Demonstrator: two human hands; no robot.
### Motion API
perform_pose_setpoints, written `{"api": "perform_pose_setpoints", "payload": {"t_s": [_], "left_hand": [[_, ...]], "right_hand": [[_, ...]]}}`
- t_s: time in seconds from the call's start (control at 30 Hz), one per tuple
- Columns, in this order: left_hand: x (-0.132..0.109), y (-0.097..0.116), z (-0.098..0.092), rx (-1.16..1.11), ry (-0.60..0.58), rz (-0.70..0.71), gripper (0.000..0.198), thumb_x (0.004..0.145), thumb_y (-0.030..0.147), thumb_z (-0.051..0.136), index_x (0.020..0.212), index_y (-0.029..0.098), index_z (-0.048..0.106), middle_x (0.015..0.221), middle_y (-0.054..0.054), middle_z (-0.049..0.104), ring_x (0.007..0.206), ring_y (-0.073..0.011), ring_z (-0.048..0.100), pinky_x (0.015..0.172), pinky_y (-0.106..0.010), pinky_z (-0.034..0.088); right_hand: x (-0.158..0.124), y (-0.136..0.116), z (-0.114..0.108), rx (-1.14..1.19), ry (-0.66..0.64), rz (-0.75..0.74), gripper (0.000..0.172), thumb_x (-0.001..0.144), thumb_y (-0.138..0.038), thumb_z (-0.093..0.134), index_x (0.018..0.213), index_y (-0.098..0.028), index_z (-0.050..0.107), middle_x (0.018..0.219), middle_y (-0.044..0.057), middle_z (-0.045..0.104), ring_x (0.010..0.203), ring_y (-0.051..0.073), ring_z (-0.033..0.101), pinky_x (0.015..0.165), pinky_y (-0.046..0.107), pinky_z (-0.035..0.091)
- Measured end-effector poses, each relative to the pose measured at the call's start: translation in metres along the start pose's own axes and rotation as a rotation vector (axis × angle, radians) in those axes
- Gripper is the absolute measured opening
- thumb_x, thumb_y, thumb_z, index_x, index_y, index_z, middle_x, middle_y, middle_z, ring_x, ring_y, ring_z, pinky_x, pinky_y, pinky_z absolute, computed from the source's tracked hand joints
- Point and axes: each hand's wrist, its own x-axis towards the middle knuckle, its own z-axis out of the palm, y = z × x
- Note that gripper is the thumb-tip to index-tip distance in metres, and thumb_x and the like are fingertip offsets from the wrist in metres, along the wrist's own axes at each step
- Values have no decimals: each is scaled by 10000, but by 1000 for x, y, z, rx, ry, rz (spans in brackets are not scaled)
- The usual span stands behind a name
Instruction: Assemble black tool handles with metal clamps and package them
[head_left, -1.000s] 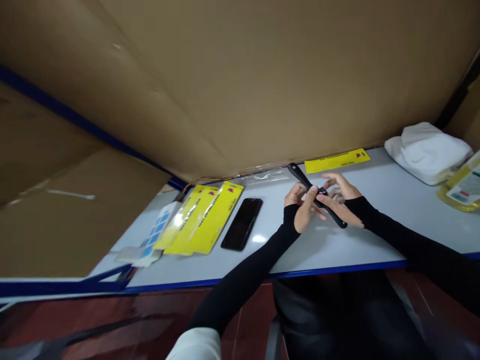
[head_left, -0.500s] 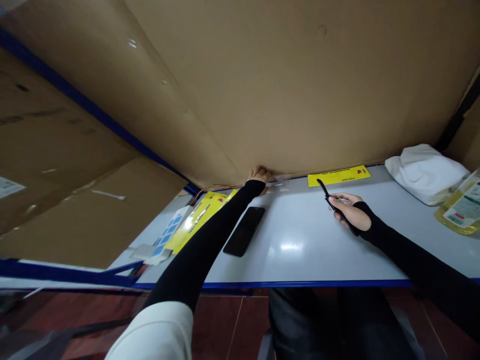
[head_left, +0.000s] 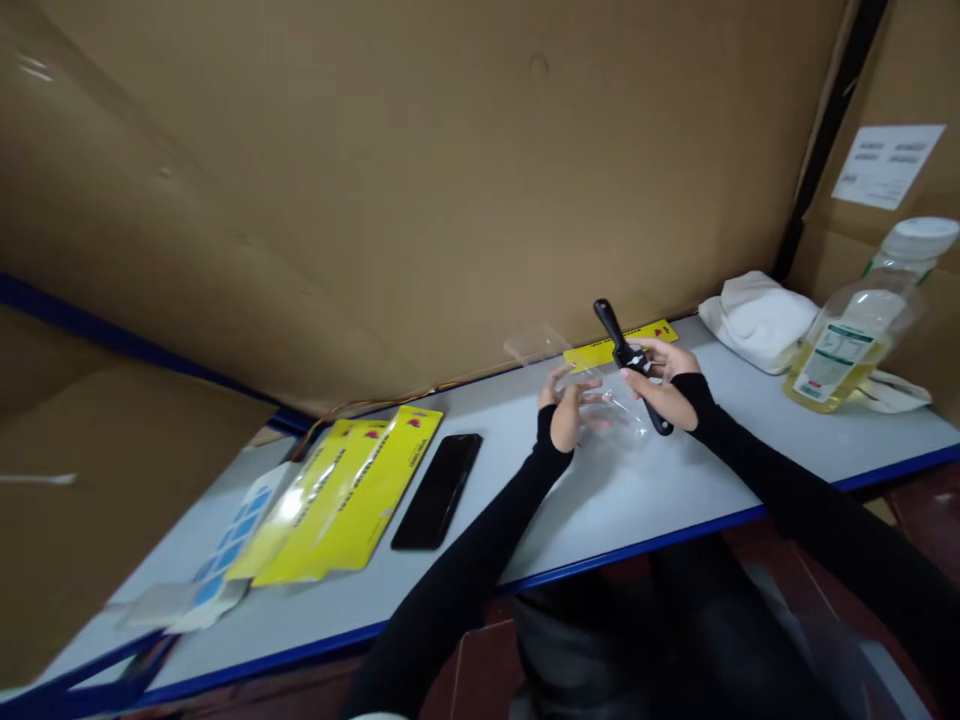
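Observation:
My right hand [head_left: 669, 382] grips a black tool [head_left: 611, 322] with a long handle; a pale shiny part shows at its middle, and its exact kind is not clear. To the left, my left hand [head_left: 568, 408] is closed on a clear plastic package [head_left: 628, 418], a thin see-through shell whose edges are hard to make out. The plastic reaches close to the black tool, above the table [head_left: 637, 500]. Behind both hands, a yellow printed card [head_left: 592, 356] lies along the back edge.
Several yellow cards [head_left: 375, 500] lie at left beside a black phone [head_left: 437, 492] and a blue-and-white sheet [head_left: 232, 545]. At right stand a white cloth bundle [head_left: 757, 320] and a bottle of yellow liquid [head_left: 840, 350]. Cardboard [head_left: 420, 200] walls the back.
My left hand has come from the back edge towards my right hand, bringing the clear plastic package. The right hand has turned the black tool. The view has shifted right.

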Motion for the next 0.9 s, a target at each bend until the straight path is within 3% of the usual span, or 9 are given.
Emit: {"api": "perform_pose_setpoints", "payload": {"t_s": [0.1, 0.2, 0.33, 0.43, 0.53, 0.63, 0.7, 0.8, 0.9], "left_hand": [[-15, -22, 22, -201, -55, -127, 705, 746, 498, 889, 1269, 215, 510, 1016, -78, 739, 933, -281, 760, 740, -444, 656], [-21, -23, 27, -237, -41, -166, 717, 668, 556, 950, 1123, 189, 535, 941, -68, 735, 829, -269, 768, 663, -397, 654], [-19, -18, 19, -240, -40, -139, 736, 630, 524, 984, 1119, 187, 551, 948, -64, 753, 688, -220, 749, 551, -313, 613], [-15, -16, 13, -204, -123, -164, 727, 667, 547, 952, 1153, 133, 602, 786, -48, 729, 496, -171, 653, 416, -272, 524], [-15, -14, 11, -176, -185, -179, 663, 702, 564, 919, 1089, 98, 650, 712, -55, 713, 431, -160, 600, 365, -276, 474], [-16, -11, 13, -182, -214, -183, 615, 667, 558, 939, 995, 107, 680, 700, -59, 717, 447, -156, 599, 371, -270, 462], [-19, -8, 15, -175, -238, -198, 611, 629, 567, 955, 943, 112, 695, 674, -56, 710, 468, -162, 608, 390, -270, 467], [-23, -2, 17, -129, -268, -248, 614, 566, 560, 983, 883, 119, 697, 677, -66, 725, 497, -178, 636, 401, -264, 474], [-28, 5, 15, -73, -369, -323, 577, 592, 518, 980, 882, 109, 696, 740, -106, 768, 510, -177, 655, 436, -266, 506]], "right_hand": [[-7, 13, 1, -445, -119, -121, 387, 815, -254, 750, 1199, -213, 770, 968, 72, 771, 796, 225, 662, 808, 407, 585], [-12, 23, 4, -721, -310, -248, 291, 893, -270, 712, 1166, -254, 811, 1071, 94, 781, 1054, 303, 615, 897, 435, 557], [-13, 28, 4, -680, -431, -466, 282, 983, -310, 624, 1178, -264, 822, 1299, 69, 748, 1156, 308, 498, 1031, 490, 498], [-13, 29, 0, -652, -444, -517, 335, 943, -348, 705, 1243, -238, 805, 1276, 81, 756, 1143, 317, 468, 1087, 525, 462], [-13, 28, -1, -632, -386, -497, 323, 907, -385, 769, 1193, -247, 824, 1229, 94, 752, 1181, 325, 471, 1089, 525, 470], [-15, 26, 1, -551, -308, -466, 201, 910, -440, 770, 959, -264, 855, 1235, 93, 732, 1158, 299, 542, 1028, 488, 511], [-13, 25, 1, -425, -307, -373, 287, 900, -522, 764, 848, -248, 830, 1167, 89, 732, 1013, 249, 625, 888, 420, 561], [1, 29, -5, -303, -234, -194, 451, 927, -643, 665, 846, -214, 778, 1008, 82, 741, 853, 212, 674, 754, 362, 568], [32, 38, -20, -558, -16, -98, 521, 918, -706, 632, 954, -199, 747, 969, 113, 743, 908, 264, 681, 827, 409, 580]]}}
